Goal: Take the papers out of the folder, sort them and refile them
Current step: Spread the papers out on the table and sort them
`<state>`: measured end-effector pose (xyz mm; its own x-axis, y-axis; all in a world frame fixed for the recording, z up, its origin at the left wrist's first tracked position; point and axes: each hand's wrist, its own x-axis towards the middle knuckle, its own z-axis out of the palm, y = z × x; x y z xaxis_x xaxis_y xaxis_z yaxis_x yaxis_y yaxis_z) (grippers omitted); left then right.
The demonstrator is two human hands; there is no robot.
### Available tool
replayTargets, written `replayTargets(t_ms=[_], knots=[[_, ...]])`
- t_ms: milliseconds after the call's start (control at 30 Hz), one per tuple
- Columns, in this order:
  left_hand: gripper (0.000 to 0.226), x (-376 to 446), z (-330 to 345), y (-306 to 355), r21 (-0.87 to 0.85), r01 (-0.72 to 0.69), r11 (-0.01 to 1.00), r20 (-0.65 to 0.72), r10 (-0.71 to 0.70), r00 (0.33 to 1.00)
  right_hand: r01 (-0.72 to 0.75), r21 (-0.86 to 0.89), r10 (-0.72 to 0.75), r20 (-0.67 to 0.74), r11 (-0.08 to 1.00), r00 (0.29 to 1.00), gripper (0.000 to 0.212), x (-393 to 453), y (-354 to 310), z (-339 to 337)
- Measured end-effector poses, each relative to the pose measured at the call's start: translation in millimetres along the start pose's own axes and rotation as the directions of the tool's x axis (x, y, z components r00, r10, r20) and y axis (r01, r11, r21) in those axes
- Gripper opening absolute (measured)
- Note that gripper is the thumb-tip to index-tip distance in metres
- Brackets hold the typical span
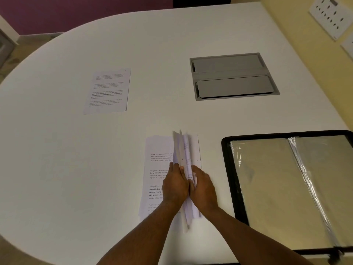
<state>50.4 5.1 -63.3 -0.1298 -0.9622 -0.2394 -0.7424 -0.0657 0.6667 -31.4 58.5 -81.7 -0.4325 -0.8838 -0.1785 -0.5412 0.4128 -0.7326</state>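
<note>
Both hands, left (174, 185) and right (203, 188), clasp an upright sheaf (182, 150) running up-frame; the open folder (232, 169) lies right, nearer the right hand.

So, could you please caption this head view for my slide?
Both hands hold a sheaf of papers on edge over a printed sheet, beside the open folder.

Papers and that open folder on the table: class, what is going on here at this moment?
A person holds a stack of papers upright on edge between the left hand and right hand, above a printed sheet lying flat on the white table. Another single sheet lies farther away. The black folder lies open to the right, its plastic sleeves looking empty.
</note>
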Motion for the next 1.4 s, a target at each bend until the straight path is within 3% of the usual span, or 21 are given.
replayTargets(t_ms=[133,300,467,600,733,900,1133,1200,1300,1333,1400], knots=[[0.046,-1,2,-3,0.007,0.013,1.0,0.0,-0.013,1.0,-0.083,0.151,0.076,0.053,0.985,0.996,0.043,2,-8,-4],[0.059,-2,-1,3,0.0,0.071,0.998,-0.031,-0.07,0.997,-0.153,0.099,0.147,0.068,0.983,0.987,0.046,2,0,-3],[0.05,0,-6,3,0.33,-0.001,0.944,0.104,-0.036,0.994,-0.162,0.107,0.153,0.083,0.981,0.985,0.037,4,2,-4],[0.057,4,-3,-4,0.413,-0.016,0.91,0.221,-0.083,0.972,-0.168,0.116,0.16,0.073,0.979,0.984,0.033,5,0,-5],[0.054,9,-4,-4,0.367,0.026,0.93,0.286,-0.14,0.948,-0.135,0.114,0.129,0.059,0.984,0.99,0.034,3,-1,-7],[0.046,13,-11,-4,0.237,0.077,0.968,0.274,-0.143,0.951,-0.046,0.223,0.043,0.019,0.974,0.999,0.034,-4,-5,-2],[0.059,12,-20,-4,0.026,0.14,0.99,0.239,-0.142,0.961,-0.053,0.364,0.012,0.114,0.93,0.993,0.045,-10,-10,2],[0.071,13,-19,-5,0.025,0.124,0.992,0.239,-0.127,0.963,-0.032,0.333,-0.01,0.124,0.942,0.992,0.046,-12,-12,2],[0.072,17,-12,-16,0.052,0.082,0.995,0.219,-0.091,0.972,-0.004,0.253,-0.016,0.075,0.968,0.997,0.078,-16,-7,3],[0.066,18,-10,-20,0.063,0.076,0.995,0.214,-0.088,0.973,0.0,0.192,-0.005,0.028,0.981,1.0,0.078,-15,-4,3],[0.053,19,-7,-22,0.074,0.079,0.994,0.215,-0.093,0.972,-0.035,-0.091,0.024,-0.121,0.995,0.992,0.063,-12,-1,0]])
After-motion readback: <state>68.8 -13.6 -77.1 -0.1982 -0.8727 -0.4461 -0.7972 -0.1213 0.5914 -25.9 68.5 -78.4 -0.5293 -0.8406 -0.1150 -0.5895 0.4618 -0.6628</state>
